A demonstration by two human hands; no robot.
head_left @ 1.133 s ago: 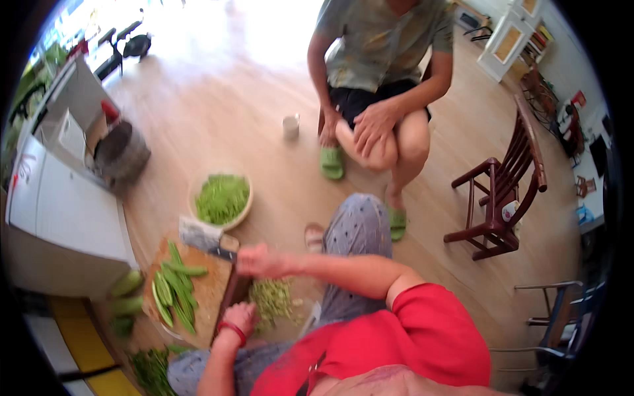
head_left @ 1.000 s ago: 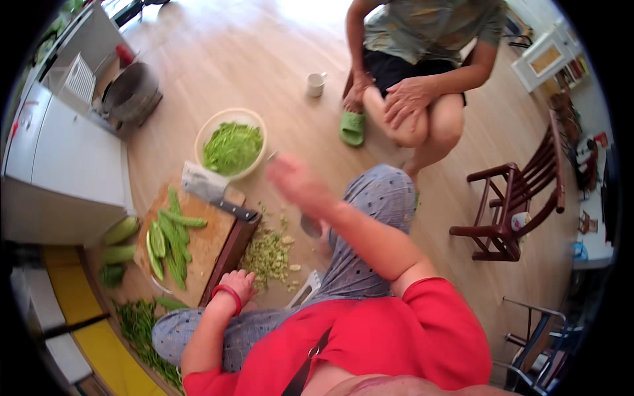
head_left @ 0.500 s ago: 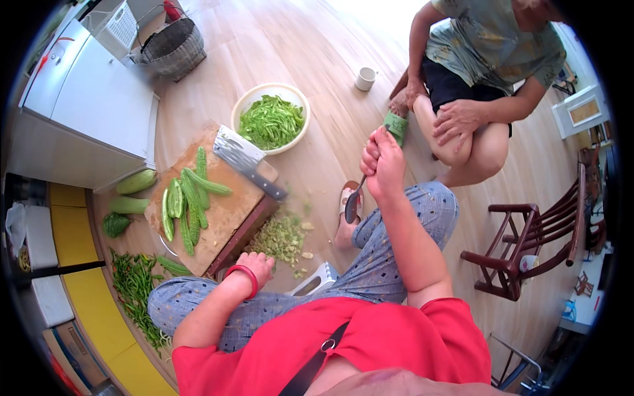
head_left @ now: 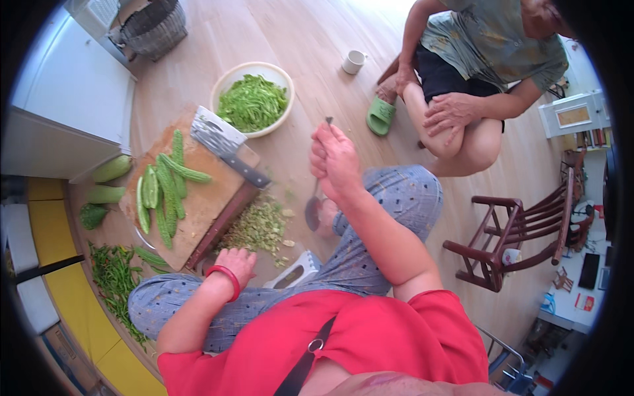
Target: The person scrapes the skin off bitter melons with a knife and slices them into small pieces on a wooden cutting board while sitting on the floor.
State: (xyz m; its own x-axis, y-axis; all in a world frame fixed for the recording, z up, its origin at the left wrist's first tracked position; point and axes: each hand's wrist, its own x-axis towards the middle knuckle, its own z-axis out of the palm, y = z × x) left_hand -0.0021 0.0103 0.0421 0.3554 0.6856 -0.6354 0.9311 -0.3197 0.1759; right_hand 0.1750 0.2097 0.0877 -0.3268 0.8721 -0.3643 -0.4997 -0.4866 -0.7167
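Observation:
My right hand (head_left: 335,164) is raised over my knee and shut on a metal spoon (head_left: 313,210), bowl end down, handle tip sticking up above my fist. My left hand (head_left: 236,263), with a red bangle at the wrist, rests on my thigh near a pile of green scraps (head_left: 259,226) on the floor. A wooden cutting board (head_left: 198,198) lies to the left with halved bitter gourds (head_left: 162,191) and a cleaver (head_left: 228,148) on it. A white bowl (head_left: 228,74) of sliced green pieces stands beyond the board.
Another person sits opposite, hands on their knee (head_left: 452,115), wearing a green sandal (head_left: 381,113). A white cup (head_left: 353,61) stands nearby. Whole gourds (head_left: 105,181) and green chillies (head_left: 115,277) lie left. A white cabinet (head_left: 66,99), a basket (head_left: 155,26) and a wooden chair (head_left: 522,237) surround me.
My right hand left the cutting board, swept rightward and came up holding the spoon. My left hand stayed on my thigh. The view shifted downward and left.

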